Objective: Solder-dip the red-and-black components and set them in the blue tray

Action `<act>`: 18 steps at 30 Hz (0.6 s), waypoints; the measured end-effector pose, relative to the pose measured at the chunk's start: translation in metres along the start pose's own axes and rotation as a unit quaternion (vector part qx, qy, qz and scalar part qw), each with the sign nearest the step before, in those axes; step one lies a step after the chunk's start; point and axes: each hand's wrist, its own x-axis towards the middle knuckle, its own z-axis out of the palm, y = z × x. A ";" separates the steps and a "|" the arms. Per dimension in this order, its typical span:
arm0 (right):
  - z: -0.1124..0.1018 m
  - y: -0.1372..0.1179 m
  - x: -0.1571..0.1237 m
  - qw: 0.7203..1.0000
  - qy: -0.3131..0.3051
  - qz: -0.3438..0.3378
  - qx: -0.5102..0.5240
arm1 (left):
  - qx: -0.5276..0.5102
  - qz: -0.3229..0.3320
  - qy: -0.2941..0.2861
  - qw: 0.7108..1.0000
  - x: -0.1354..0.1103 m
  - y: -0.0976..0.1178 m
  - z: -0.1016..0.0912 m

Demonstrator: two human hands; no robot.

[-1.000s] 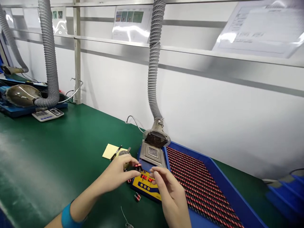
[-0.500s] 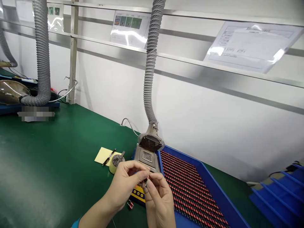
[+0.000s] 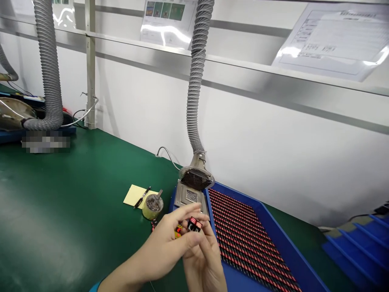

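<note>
Two small red-and-black block-shaped parts [image 3: 194,224] lie side by side between my hands, with pale ends facing me. My left hand [image 3: 165,243] reaches over from the left, its thumb and fingers closed around them. Beneath and to the right, my right hand [image 3: 203,259] has its fingers curled against the same parts. Just beyond my hands stands a metal-topped heating unit [image 3: 191,196] with a square silvery well. Its yellow panel [image 3: 178,232], showing a red digit, is partly covered by my fingers.
Right of the unit lies a blue tray [image 3: 291,243] filled with rows of red-and-black parts [image 3: 249,231]. A tub [image 3: 152,206] of grey material, a pen [image 3: 142,197] and yellow paper [image 3: 131,195] sit at left. A fume hood [image 3: 197,178] on a grey hose [image 3: 196,93] hangs over the unit.
My left hand has turned and its fingers have stretched over the small parts, which now show more plainly. The view has tilted down slightly. A loose red part seen by my left wrist is now hidden.
</note>
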 end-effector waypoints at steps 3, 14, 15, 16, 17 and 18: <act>-0.010 -0.009 0.004 0.997 -0.006 -0.061 -0.057 | -0.033 -0.020 -0.029 0.999 -0.001 -0.001 0.004; -0.007 -0.035 0.000 0.987 -0.075 -0.014 -0.141 | -0.003 -0.125 -0.165 0.978 0.000 0.008 -0.009; -0.006 -0.036 0.000 0.991 -0.055 -0.022 -0.121 | 0.021 -0.127 -0.167 0.977 -0.001 0.009 -0.009; -0.006 -0.038 0.000 0.994 -0.035 -0.032 -0.097 | 0.038 -0.126 -0.169 0.977 -0.002 0.010 -0.009; -0.006 -0.040 0.000 0.996 -0.015 -0.047 -0.078 | 0.047 -0.124 -0.167 0.977 -0.003 0.011 -0.009; -0.007 -0.042 0.000 0.995 0.002 -0.064 -0.072 | 0.052 -0.123 -0.161 0.978 -0.003 0.012 -0.009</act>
